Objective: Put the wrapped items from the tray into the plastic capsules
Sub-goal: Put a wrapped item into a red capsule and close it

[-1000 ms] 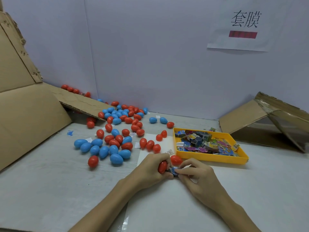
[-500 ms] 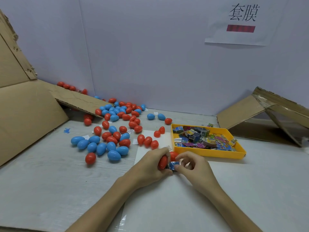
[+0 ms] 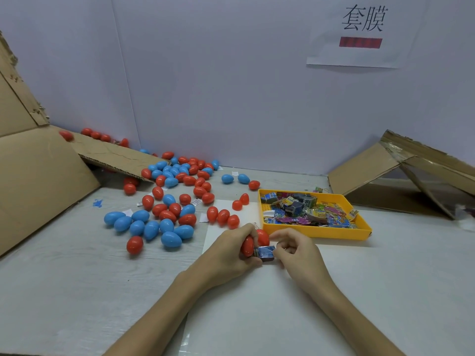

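Note:
My left hand [image 3: 226, 255] grips a red capsule half [image 3: 247, 247] just in front of the yellow tray [image 3: 316, 231]. A small blue wrapped item [image 3: 266, 252] sits at the mouth of that half, pinched by the fingers of my right hand [image 3: 295, 255]. A second red capsule piece [image 3: 262, 237] shows just behind my fingers; whether a hand holds it is unclear. The tray holds several colourful wrapped items [image 3: 303, 210]. Many red and blue egg-shaped capsules [image 3: 167, 214] lie scattered on the table to the left.
Flattened cardboard [image 3: 38, 181] leans at the left, with capsules on and under its flap. A folded cardboard box [image 3: 411, 181] lies at the back right. A paper sign [image 3: 359, 34] hangs on the wall. Small paper slips lie among the capsules.
Both hands stay together in front of the tray. The blue wrapped item shows more clearly at the capsule's mouth, and the right fingers have shifted around it.

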`<control>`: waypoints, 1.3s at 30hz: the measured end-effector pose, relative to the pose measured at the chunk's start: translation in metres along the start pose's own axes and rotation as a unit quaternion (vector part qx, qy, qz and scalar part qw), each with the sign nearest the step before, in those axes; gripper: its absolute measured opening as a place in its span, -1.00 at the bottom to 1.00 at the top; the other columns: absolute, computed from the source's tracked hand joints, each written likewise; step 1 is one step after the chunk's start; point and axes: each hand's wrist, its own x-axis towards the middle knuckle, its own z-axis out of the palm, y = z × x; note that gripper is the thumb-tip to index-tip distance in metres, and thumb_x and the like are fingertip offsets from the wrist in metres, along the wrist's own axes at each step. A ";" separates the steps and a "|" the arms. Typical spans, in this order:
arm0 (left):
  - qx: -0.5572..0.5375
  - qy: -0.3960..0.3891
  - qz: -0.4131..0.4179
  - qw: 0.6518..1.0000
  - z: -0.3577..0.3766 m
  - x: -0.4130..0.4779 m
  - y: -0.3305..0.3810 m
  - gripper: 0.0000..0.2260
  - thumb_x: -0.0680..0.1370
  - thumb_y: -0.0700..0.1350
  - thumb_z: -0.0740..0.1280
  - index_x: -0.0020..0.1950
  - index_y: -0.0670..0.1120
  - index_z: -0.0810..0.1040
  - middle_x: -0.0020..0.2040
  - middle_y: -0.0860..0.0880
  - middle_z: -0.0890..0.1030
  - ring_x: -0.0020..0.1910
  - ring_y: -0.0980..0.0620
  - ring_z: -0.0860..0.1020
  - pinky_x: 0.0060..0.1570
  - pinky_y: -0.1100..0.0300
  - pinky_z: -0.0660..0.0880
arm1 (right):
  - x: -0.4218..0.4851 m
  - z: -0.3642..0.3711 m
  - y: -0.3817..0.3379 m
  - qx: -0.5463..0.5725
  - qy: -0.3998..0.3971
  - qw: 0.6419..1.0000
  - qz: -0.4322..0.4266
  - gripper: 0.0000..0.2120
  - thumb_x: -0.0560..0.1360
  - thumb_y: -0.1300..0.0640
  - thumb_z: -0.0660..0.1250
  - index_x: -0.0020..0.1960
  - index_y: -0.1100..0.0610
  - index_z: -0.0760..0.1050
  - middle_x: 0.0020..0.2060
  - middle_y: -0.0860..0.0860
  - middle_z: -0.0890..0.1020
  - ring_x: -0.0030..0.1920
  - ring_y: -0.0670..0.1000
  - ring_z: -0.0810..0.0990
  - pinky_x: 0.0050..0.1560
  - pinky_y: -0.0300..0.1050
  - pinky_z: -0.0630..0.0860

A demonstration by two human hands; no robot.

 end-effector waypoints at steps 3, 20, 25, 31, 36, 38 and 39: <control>-0.001 0.000 -0.003 1.000 -0.001 -0.001 0.001 -0.64 0.39 -0.07 0.54 -0.07 0.17 0.37 -0.17 0.22 0.57 -0.14 0.24 0.54 -0.27 0.45 0.39 | -0.001 -0.001 0.000 0.001 0.004 1.000 0.002 -0.66 0.46 0.36 0.32 -0.06 -0.09 0.59 -0.30 -0.05 0.62 -0.25 0.06 0.60 -0.26 -0.16 0.54; -0.305 0.120 -0.045 0.944 -0.026 0.015 0.040 -0.74 0.44 -0.19 0.54 -0.05 -0.05 0.47 0.00 0.10 0.67 -0.01 0.05 0.67 -0.12 0.28 0.59 | 0.018 -0.029 -0.032 0.304 -0.018 0.952 0.015 -0.78 0.49 0.27 0.39 0.00 -0.02 0.68 -0.15 0.01 0.70 -0.17 0.00 0.68 -0.20 -0.25 0.57; -0.389 0.145 -0.106 0.904 -0.019 0.032 0.050 -0.73 0.40 -0.14 0.53 -0.02 -0.11 0.49 -0.16 0.00 0.64 -0.09 0.00 0.65 -0.07 0.15 0.61 | 0.034 -0.016 -0.046 0.360 -0.060 0.930 0.045 -0.79 0.50 0.24 0.37 0.09 0.07 0.66 -0.13 0.02 0.68 -0.15 -0.04 0.64 -0.18 -0.22 0.53; -0.466 0.235 -0.138 0.842 -0.011 0.029 0.040 -0.82 0.49 -0.30 0.44 -0.22 -0.08 0.53 -0.23 -0.06 0.62 -0.09 -0.07 0.66 -0.09 0.14 0.60 | 0.029 -0.004 -0.037 0.330 -0.054 0.942 0.015 -0.85 0.51 0.27 0.37 0.00 0.09 0.66 -0.20 0.03 0.67 -0.25 -0.01 0.63 -0.23 -0.19 0.56; -0.515 0.209 -0.166 0.814 -0.014 0.024 0.039 -0.86 0.52 -0.27 0.41 -0.21 -0.14 0.51 -0.17 -0.15 0.66 -0.19 0.02 0.67 -0.21 0.24 0.61 | 0.025 -0.010 -0.036 0.312 -0.068 0.948 -0.015 -0.77 0.57 0.26 0.30 -0.03 0.02 0.69 -0.23 0.03 0.64 -0.24 -0.01 0.62 -0.22 -0.15 0.59; -0.539 0.192 -0.161 0.804 -0.014 0.022 0.040 -0.84 0.53 -0.26 0.40 -0.23 -0.11 0.52 -0.14 -0.17 0.67 -0.18 0.00 0.67 -0.19 0.23 0.62 | 0.023 -0.012 -0.036 0.270 -0.057 0.960 -0.043 -0.72 0.53 0.30 0.35 -0.02 -0.05 0.68 -0.20 -0.01 0.66 -0.23 -0.02 0.62 -0.17 -0.14 0.62; -0.545 0.183 -0.155 0.803 -0.015 0.021 0.041 -0.84 0.53 -0.27 0.39 -0.23 -0.11 0.52 -0.15 -0.16 0.67 -0.18 -0.01 0.67 -0.18 0.22 0.62 | 0.022 -0.013 -0.037 0.246 -0.055 0.966 -0.056 -0.71 0.51 0.31 0.38 -0.02 -0.09 0.67 -0.18 -0.03 0.68 -0.21 -0.02 0.64 -0.15 -0.13 0.63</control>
